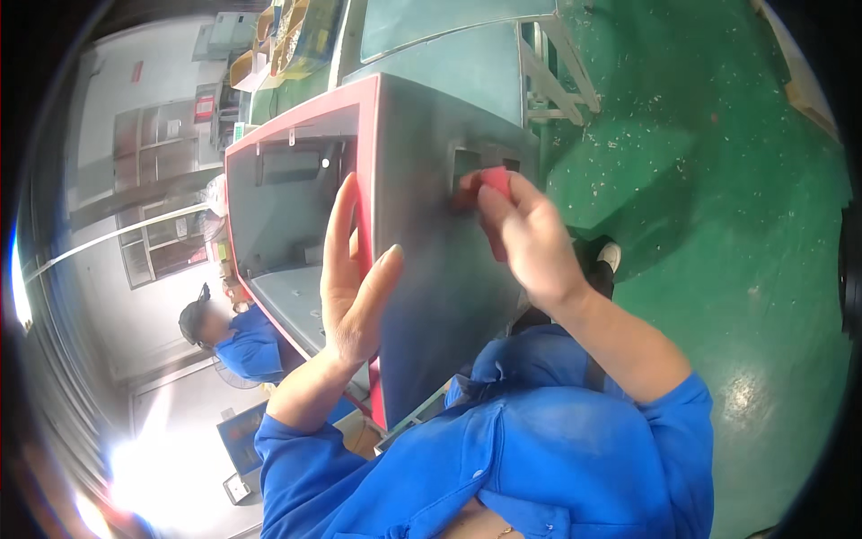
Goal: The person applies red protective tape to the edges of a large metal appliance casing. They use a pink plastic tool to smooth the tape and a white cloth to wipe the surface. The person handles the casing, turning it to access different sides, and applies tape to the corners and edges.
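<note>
A large grey metal cabinet [422, 242] with a red front frame [301, 117] and a hollow inside stands before me. My left hand [350, 287] is at the red edge, its fingers stretched out and the thumb apart, holding nothing. Some of its fingers reach behind that edge. In my right hand [536, 247] is a small red sheet-like piece [496, 181], pinched between thumb and fingers, against the cabinet's grey side by a rectangular cutout [466, 163]. I cannot make out what the red piece is made of.
Beyond the cabinet stands a grey-green panelled unit [449, 67] on a white frame [561, 81]. Yellow bins [287, 40] hold small parts at the back. Another person [247, 341] in blue is at the left. Green floor [682, 296] lies to the right.
</note>
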`<state>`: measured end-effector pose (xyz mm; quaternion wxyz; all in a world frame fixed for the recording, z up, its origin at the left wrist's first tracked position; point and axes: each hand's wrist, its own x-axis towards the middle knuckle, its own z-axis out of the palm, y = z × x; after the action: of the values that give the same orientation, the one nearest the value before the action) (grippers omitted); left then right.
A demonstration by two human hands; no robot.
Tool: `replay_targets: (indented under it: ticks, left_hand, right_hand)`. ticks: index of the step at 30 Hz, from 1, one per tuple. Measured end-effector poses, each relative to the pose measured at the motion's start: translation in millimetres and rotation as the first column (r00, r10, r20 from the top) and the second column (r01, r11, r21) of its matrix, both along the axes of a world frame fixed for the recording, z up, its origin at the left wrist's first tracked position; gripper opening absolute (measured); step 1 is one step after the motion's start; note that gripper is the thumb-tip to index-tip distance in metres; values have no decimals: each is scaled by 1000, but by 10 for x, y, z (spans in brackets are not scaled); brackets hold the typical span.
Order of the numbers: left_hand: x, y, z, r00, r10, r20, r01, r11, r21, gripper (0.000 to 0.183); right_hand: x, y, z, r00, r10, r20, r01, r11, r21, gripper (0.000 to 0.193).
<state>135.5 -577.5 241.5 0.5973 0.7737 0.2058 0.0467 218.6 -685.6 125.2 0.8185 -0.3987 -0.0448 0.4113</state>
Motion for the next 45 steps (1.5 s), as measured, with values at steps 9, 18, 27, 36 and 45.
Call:
replay_targets:
  ticks: [9, 18, 27, 36, 45]
  left_hand:
    - [6, -43, 35, 998, 21, 56, -21, 1000, -6, 62]
    - [-57, 88, -60, 996, -41, 84, 36, 997, 66, 58]
    - [-312, 441, 283, 952, -247, 183, 116, 840, 530, 58]
    - [-2255, 2623, 175, 582, 44, 812, -648, 628, 430, 53]
    - [-3191, 3932, -1105, 831, 438, 343, -510, 846, 155, 85]
  right_hand:
    - [274, 107, 384, 871, -154, -466, 230, 967, 109, 25]
    - [232, 49, 265, 882, -340, -326, 411, 893, 181, 20]
    - [-117, -353, -238, 772, -591, 232, 632, 754, -181, 21]
    - [-1747, 47, -720, 772, -526, 358, 636, 655, -409, 25]
    - [-2460, 541, -668, 334, -490, 805, 938, 85, -337, 43]
